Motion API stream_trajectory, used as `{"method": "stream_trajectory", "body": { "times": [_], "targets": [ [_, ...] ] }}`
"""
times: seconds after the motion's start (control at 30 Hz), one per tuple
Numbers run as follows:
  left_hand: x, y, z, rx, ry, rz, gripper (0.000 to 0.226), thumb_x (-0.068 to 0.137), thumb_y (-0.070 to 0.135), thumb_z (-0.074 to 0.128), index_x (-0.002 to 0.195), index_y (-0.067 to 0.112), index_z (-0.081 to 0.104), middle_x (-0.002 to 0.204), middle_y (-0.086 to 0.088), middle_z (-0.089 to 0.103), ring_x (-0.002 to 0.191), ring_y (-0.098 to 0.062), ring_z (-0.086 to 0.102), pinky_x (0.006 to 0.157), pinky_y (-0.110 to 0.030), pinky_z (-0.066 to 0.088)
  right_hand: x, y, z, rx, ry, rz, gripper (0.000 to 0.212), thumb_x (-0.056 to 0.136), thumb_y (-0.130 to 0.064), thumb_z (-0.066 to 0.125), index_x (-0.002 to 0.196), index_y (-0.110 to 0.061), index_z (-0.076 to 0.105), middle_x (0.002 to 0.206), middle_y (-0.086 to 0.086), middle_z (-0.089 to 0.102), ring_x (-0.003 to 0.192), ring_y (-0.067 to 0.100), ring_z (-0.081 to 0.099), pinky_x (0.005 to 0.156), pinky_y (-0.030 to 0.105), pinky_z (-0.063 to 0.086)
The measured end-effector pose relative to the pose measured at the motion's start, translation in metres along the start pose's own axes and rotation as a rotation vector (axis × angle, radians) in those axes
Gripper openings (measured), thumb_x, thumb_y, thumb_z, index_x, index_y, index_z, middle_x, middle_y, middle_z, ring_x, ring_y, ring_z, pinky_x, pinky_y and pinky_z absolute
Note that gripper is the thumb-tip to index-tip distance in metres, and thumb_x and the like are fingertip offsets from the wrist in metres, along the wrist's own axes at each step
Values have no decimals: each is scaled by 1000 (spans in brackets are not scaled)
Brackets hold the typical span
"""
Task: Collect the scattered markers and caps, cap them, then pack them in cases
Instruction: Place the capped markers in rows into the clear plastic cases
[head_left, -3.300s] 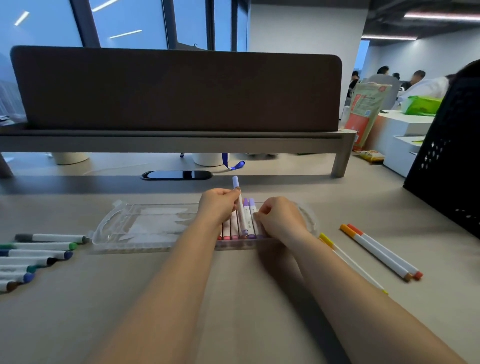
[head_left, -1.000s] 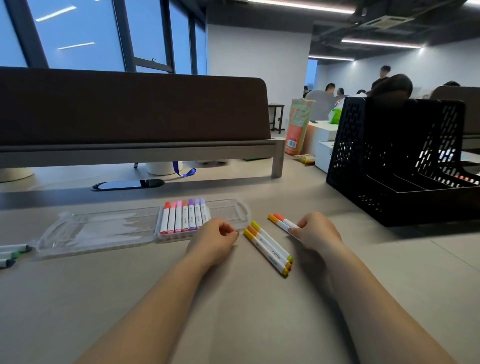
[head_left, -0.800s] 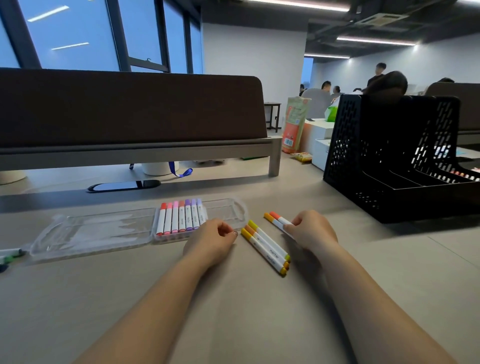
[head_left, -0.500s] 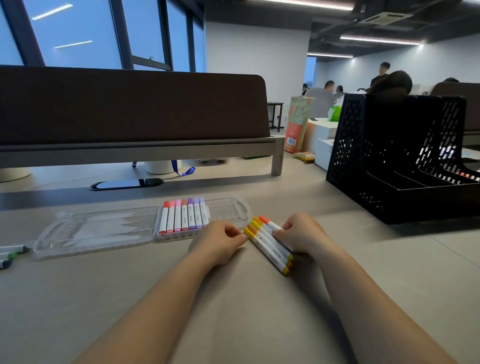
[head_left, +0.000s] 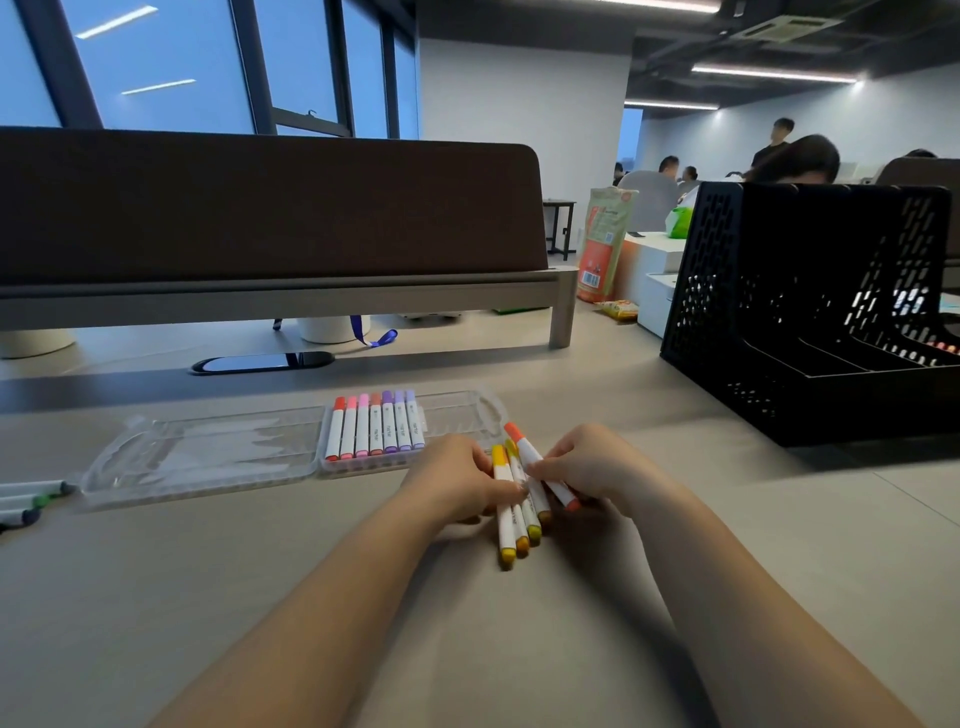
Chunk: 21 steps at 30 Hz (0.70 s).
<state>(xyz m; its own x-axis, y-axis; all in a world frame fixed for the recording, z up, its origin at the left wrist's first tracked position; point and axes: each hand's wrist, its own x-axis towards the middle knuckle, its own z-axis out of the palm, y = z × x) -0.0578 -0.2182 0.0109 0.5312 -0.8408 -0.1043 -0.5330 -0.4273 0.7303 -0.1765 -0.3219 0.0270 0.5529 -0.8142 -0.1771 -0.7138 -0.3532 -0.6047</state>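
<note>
A clear plastic marker case (head_left: 208, 457) lies open on the desk. Its right half holds a row of several capped red, pink and purple markers (head_left: 375, 427). Just right of the case, my left hand (head_left: 457, 480) and my right hand (head_left: 597, 465) close in from both sides on a bunch of yellow and orange capped markers (head_left: 514, 519). My left fingers curl against the yellow ones. My right hand pinches the orange-red marker (head_left: 527, 451), which sits tilted above the others.
Green and dark capped markers (head_left: 31, 499) lie at the far left edge. A black mesh file organiser (head_left: 810, 312) stands at the right. A brown desk divider on a raised shelf (head_left: 270, 208) runs along the back. A phone (head_left: 260, 362) lies under the shelf.
My right hand has slid the orange markers left against the yellow ones. Both hands now hold the gathered bunch, which has turned to point more toward me.
</note>
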Motion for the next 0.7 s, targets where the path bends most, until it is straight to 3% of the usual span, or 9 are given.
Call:
{"method": "stream_trajectory", "body": {
  "times": [0.27,0.47,0.57,0.7],
  "targets": [
    [-4,3,-3,138,53,23,37,79,40,72,103,23,49,93,1,58,83,-15,64,78,-38,58,8,10,4,-63,149,19,26,85,-37,66,82,-12,70,63,2,61,60,15,55,52,24,39],
    [-1,1,0,219,67,72,18,82,35,66,91,25,55,87,2,62,79,-14,65,75,-35,59,9,10,9,-57,167,-53,21,84,-37,65,95,-23,55,84,-1,60,76,14,56,62,28,46],
    [0,3,6,384,138,81,26,82,44,60,96,23,57,86,3,60,81,-14,60,68,-29,52,9,7,11,-90,147,-92,16,84,-36,64,92,-24,56,82,-2,60,77,16,60,67,32,51],
    [3,6,12,498,198,71,35,81,52,56,96,21,57,88,1,61,83,-18,59,67,-29,47,6,2,11,-162,110,-103,15,87,-32,60,91,-18,62,82,3,65,79,20,62,65,29,46]
  ]
}}
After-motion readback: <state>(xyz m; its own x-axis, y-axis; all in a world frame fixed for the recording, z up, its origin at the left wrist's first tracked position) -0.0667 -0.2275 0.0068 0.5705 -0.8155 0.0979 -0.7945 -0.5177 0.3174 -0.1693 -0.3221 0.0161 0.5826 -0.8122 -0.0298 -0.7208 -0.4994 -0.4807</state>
